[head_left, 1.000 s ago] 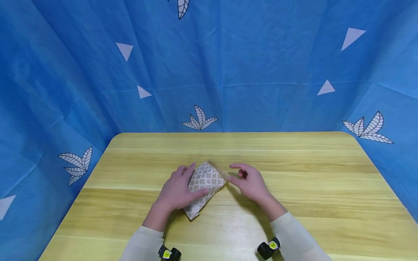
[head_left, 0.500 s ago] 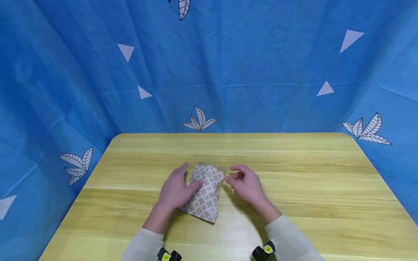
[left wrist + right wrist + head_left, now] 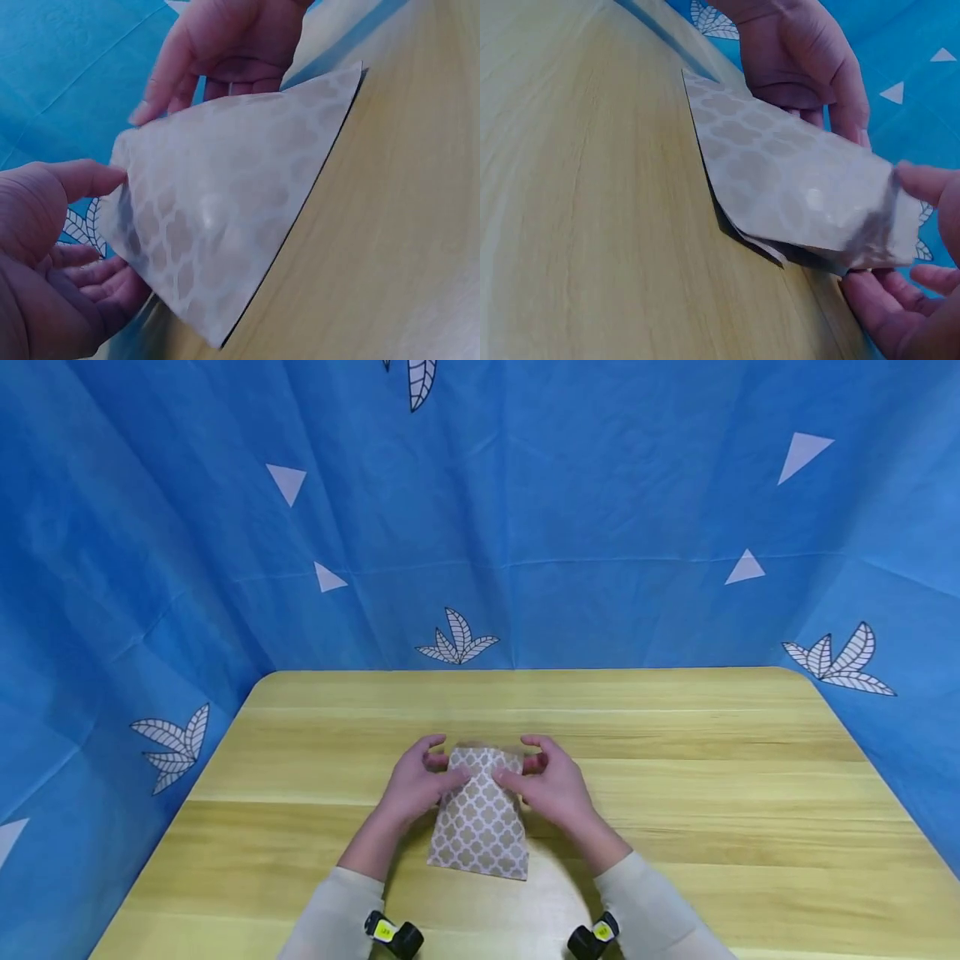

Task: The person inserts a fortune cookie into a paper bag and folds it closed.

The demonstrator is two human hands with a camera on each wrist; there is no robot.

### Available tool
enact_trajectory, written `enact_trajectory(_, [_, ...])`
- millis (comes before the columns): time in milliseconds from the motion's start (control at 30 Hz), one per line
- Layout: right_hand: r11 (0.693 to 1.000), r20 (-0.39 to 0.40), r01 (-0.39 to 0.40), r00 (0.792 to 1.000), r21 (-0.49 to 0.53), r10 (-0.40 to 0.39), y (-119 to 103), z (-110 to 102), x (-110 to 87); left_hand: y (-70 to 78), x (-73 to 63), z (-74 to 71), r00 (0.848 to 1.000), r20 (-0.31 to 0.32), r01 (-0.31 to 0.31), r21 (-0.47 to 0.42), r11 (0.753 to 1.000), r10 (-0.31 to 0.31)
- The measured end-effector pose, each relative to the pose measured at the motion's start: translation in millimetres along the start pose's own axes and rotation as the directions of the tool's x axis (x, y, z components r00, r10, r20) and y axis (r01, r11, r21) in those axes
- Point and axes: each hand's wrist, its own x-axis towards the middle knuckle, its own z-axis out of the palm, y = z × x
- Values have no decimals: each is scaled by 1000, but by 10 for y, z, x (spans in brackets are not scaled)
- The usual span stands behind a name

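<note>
A flat paper bag (image 3: 480, 835) with a beige and white lattice pattern stands at a slant over the middle of the table, its wider end nearer the person. My left hand (image 3: 416, 783) holds its far left corner, thumb on the patterned face and fingers behind. At the far right corner my right hand (image 3: 553, 785) grips the same way. In the right wrist view, a loose fold of the paper bag (image 3: 780, 172) gapes along its side edge. The left wrist view shows the paper bag (image 3: 217, 202) bulging slightly; its back is hidden.
The light wooden table (image 3: 712, 810) reaches out on both sides. Behind it hangs a blue curtain (image 3: 600, 527) with white triangles and leaf prints. Black wrist cameras (image 3: 405, 941) sit low near both sleeves.
The paper bag has turned clockwise from its slanted lie until its length points toward the person. My right hand has moved left and now holds the right corner; my left hand has shifted to the left corner.
</note>
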Motion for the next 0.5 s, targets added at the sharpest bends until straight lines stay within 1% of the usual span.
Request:
enact_trajectory(100, [1000, -13, 19, 1000, 2, -19, 10, -11, 7, 10, -12, 32, 999, 51, -4, -56, 998, 7])
enact_trajectory(200, [999, -25, 43, 999, 3, -43, 27, -25, 9, 16, -28, 76, 995, 91, -32, -84, 996, 40])
enact_trajectory(267, [998, -22, 58, 998, 26, -57, 32, -35, 7, 25, -43, 103, 992, 108, -57, -96, 994, 67])
enact_trajectory(400, [993, -27, 96, 995, 72, -94, 22, -80, -10, 84, -72, 152, 988, 104, -100, -108, 989, 111])
enact_trajectory(500, [987, -58, 151, 987, 51, -148, -7, -129, -32, 142, -93, 176, 986, 76, -139, -97, 986, 147])
